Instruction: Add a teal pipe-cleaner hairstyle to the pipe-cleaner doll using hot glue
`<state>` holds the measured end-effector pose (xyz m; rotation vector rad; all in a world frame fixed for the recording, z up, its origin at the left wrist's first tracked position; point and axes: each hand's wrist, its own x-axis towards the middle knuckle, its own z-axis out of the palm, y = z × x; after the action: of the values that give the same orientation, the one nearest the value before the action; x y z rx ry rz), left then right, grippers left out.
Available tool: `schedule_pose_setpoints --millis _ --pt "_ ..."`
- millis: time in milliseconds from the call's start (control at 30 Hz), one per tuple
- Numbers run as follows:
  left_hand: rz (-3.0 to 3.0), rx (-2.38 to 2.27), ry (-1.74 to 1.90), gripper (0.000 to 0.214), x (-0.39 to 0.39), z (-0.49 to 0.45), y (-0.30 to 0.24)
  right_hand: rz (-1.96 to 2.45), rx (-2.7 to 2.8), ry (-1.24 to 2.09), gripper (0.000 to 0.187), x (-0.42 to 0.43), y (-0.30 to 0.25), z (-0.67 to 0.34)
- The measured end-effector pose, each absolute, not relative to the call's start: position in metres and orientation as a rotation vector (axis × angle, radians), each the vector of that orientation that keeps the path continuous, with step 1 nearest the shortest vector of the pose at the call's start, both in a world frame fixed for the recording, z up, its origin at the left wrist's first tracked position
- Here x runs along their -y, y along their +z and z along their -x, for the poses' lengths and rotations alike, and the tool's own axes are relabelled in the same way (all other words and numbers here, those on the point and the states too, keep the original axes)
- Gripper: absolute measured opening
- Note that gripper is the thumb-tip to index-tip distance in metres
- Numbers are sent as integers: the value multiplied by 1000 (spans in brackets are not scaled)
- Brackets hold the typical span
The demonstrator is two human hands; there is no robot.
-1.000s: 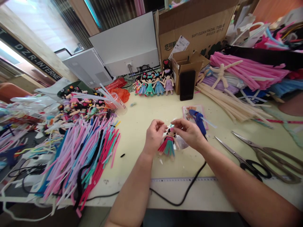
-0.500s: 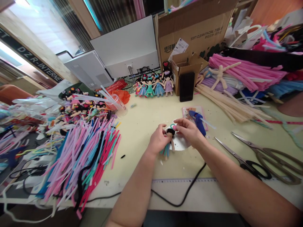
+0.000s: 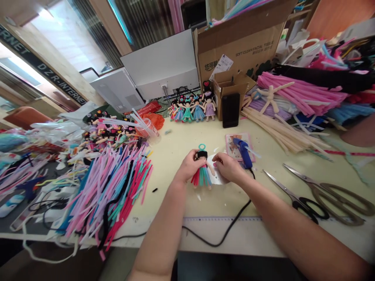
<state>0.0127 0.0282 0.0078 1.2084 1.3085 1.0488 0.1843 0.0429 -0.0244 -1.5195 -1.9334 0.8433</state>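
My left hand (image 3: pixel 190 164) is closed around the upper body of a small pipe-cleaner doll (image 3: pixel 202 175). The doll has black hair, a teal loop above its head and a skirt of red, green and blue strands. To its right, my right hand (image 3: pixel 230 167) is pinched at the edge of a shiny silver disc (image 3: pixel 218 178). A small pink piece (image 3: pixel 215 164) shows at its fingertips; its exact shape is too small to tell. Behind the right hand, a blue glue gun (image 3: pixel 245 153) lies on a pink-edged picture card (image 3: pixel 230 142).
Two pairs of scissors, black-handled (image 3: pixel 307 207) and brown-handled (image 3: pixel 336 195), lie at right. Pipe cleaners (image 3: pixel 102 191) heap at left. Finished dolls (image 3: pixel 187 112) stand at the back beside a black phone (image 3: pixel 230 110). A black cord (image 3: pixel 218 244) loops across the front edge.
The doll has turned so its colourful skirt and teal loop show, and my left hand has shifted slightly left. My right hand has drawn back from the doll's head to the silver disc.
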Motion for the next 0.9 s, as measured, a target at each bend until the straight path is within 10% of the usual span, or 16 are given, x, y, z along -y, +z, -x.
schedule_pose_setpoints --millis 900 --pt "-1365 -1360 745 25 -16 -13 -16 1540 2211 478 20 -45 -32 -194"
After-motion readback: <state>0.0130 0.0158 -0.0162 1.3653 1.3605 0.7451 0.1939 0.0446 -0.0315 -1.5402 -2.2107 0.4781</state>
